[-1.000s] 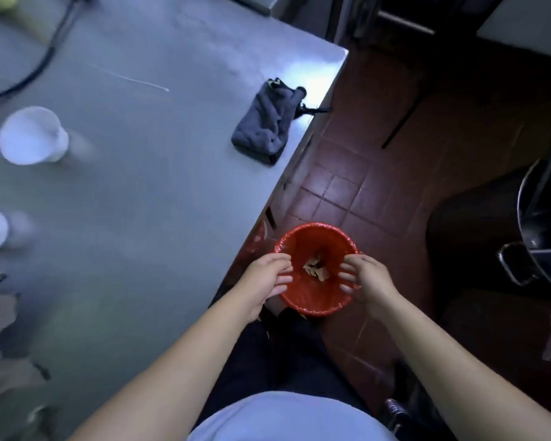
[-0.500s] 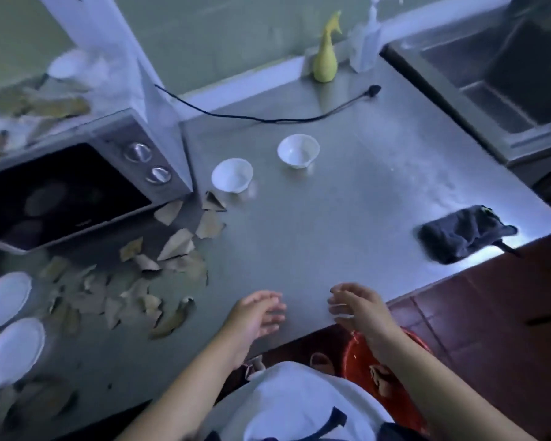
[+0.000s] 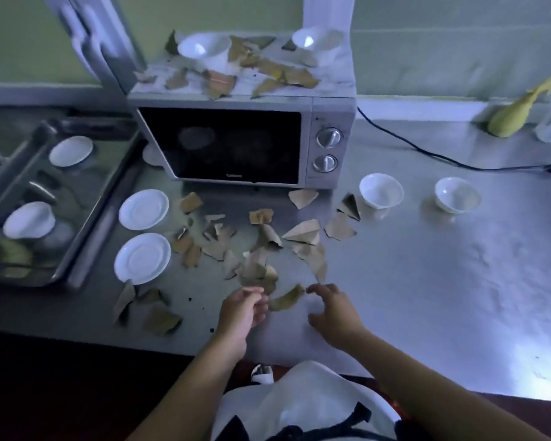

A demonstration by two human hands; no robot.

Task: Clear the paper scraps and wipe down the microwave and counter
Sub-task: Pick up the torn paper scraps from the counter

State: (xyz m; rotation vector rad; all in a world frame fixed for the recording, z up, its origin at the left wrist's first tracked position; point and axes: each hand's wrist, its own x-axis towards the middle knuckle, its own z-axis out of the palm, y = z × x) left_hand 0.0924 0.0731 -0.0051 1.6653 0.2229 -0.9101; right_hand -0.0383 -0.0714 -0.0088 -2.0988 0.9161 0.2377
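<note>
Brown paper scraps (image 3: 261,249) lie scattered on the steel counter (image 3: 427,265) in front of the microwave (image 3: 236,148). More scraps (image 3: 274,73) cover the microwave's top. My left hand (image 3: 242,308) and my right hand (image 3: 331,310) hover near the counter's front edge, on either side of one curled scrap (image 3: 287,299). The left fingers are loosely curled just beside it. The right fingertips reach its right end. Neither hand holds anything. The grey cloth and the red bin are out of view.
Two white bowls (image 3: 204,49) stand on the microwave top, two more (image 3: 380,190) right of it. Two saucers (image 3: 143,209) lie left of the scraps beside a steel tray (image 3: 86,218) with dishes. A black cord (image 3: 427,151) and a yellow bottle (image 3: 519,113) lie at the back right.
The view swung up from the red bin on the floor to the counter. Both hands left the bin and moved forward to the scraps in front of the microwave.
</note>
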